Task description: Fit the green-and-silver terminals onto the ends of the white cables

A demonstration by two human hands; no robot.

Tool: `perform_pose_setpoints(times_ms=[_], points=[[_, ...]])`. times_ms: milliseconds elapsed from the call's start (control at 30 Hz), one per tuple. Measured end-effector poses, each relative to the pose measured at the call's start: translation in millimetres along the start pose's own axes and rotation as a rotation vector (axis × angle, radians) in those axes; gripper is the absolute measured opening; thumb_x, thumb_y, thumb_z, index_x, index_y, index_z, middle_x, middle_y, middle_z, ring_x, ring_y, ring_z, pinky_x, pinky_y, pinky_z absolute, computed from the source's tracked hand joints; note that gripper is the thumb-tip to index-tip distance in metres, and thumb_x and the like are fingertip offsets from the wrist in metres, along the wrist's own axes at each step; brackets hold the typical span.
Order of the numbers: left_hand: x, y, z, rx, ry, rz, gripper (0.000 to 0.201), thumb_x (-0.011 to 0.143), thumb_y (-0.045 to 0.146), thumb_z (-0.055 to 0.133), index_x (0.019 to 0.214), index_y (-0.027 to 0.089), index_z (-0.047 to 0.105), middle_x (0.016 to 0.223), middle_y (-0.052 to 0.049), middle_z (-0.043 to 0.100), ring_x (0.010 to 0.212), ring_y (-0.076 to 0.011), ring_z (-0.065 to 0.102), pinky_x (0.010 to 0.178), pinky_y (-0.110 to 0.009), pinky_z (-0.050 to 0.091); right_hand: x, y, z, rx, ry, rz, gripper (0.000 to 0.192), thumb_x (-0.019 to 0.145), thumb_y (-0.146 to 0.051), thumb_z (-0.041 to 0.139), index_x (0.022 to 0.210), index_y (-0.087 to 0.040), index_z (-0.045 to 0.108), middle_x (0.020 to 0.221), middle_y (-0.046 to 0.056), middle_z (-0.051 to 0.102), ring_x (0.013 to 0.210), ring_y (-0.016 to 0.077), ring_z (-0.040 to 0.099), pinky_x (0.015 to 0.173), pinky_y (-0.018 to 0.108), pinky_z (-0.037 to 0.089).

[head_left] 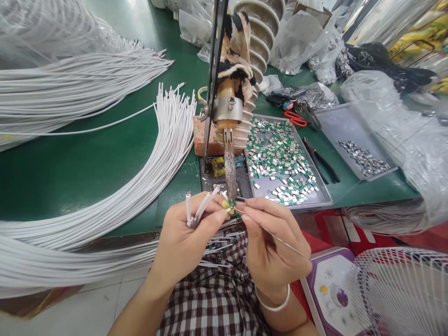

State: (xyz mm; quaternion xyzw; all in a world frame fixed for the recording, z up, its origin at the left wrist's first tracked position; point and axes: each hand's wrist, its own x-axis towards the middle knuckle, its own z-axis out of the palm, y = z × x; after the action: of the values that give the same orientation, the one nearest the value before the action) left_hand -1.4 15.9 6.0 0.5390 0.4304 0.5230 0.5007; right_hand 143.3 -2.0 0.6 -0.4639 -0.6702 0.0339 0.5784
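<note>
My left hand (185,233) grips a few short white wires (199,207) with a small green component (230,203) pinched at the fingertips. Right beside it, my right hand (269,242) holds a thin strand of solder wire (280,240) with its end at the same spot. Both meet just under the tip of a fixed soldering iron (230,163), which hangs down from a metal stand (213,79). Finished wires lie across my lap under the hands.
A metal tray (325,198) of several green and silver components sits to the right of the iron; a second tray (336,126) holds silver parts. Long white wire bundles (147,177) curve over the green table. Pliers (322,161), plastic bags and a white fan (402,289) are nearby.
</note>
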Motion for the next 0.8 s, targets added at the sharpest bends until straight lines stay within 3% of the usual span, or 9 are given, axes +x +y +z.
perform_pose_setpoints(times_ms=[133, 267, 433, 533, 633, 800], points=[[-3, -4, -0.6, 0.009, 0.030, -0.024, 0.021, 0.088, 0.016, 0.063, 0.069, 0.021, 0.069, 0.079, 0.000, 0.072, 0.075, -0.0167, 0.066, 0.069, -0.027, 0.052, 0, -1, 0, 0.001, -0.016, 0.009, 0.029, 0.087, -0.003, 0.066, 0.107, -0.023, 0.074, 0.099, 0.003, 0.079, 0.088, 0.0177, 0.076, 0.081, 0.034, 0.066], [-4, -7, -2.7, 0.015, -0.009, -0.028, 0.023, 0.088, 0.016, 0.063, 0.067, 0.021, 0.067, 0.074, 0.001, 0.068, 0.069, -0.0145, 0.062, 0.063, -0.025, 0.049, -3, -2, -3, 0.114, -0.041, 0.065, 0.024, 0.086, -0.003, 0.067, 0.102, -0.019, 0.074, 0.096, 0.005, 0.079, 0.088, 0.0182, 0.075, 0.080, 0.034, 0.065], [-6, -4, -1.2, 0.088, -0.034, 0.019, 0.023, 0.087, 0.008, 0.060, 0.069, 0.022, 0.064, 0.075, 0.004, 0.070, 0.071, -0.0121, 0.064, 0.067, -0.022, 0.049, -3, -2, -6, 0.111, -0.065, 0.254, 0.029, 0.094, -0.005, 0.055, 0.109, -0.022, 0.072, 0.073, -0.002, 0.073, 0.066, 0.0125, 0.071, 0.066, 0.026, 0.061], [-8, -1, 0.9, 0.158, -0.049, 0.055, 0.024, 0.087, 0.007, 0.058, 0.070, 0.021, 0.064, 0.078, 0.002, 0.072, 0.073, -0.0125, 0.066, 0.068, -0.022, 0.049, -2, -1, -5, 0.083, -0.126, 0.262, 0.025, 0.095, -0.009, 0.055, 0.109, -0.022, 0.071, 0.084, 0.001, 0.076, 0.072, 0.0142, 0.072, 0.071, 0.029, 0.062], [-11, -2, 0.5, 0.243, -0.107, 0.056, 0.022, 0.092, 0.012, 0.058, 0.074, 0.021, 0.066, 0.082, -0.001, 0.073, 0.072, -0.0145, 0.066, 0.067, -0.024, 0.050, -3, 1, -3, 0.149, -0.100, 0.261, 0.020, 0.091, -0.009, 0.064, 0.103, -0.023, 0.072, 0.086, 0.001, 0.077, 0.074, 0.0149, 0.071, 0.071, 0.031, 0.061], [-21, -9, -6.9, 0.295, -0.185, 0.057, 0.026, 0.103, 0.022, 0.047, 0.094, 0.025, 0.071, 0.105, -0.005, 0.074, 0.098, -0.0186, 0.068, 0.085, -0.026, 0.049, -1, 3, -10, 0.261, -0.095, 0.304, 0.020, 0.084, -0.003, 0.066, 0.088, -0.023, 0.071, 0.074, -0.001, 0.072, 0.068, 0.0140, 0.065, 0.064, 0.029, 0.056]])
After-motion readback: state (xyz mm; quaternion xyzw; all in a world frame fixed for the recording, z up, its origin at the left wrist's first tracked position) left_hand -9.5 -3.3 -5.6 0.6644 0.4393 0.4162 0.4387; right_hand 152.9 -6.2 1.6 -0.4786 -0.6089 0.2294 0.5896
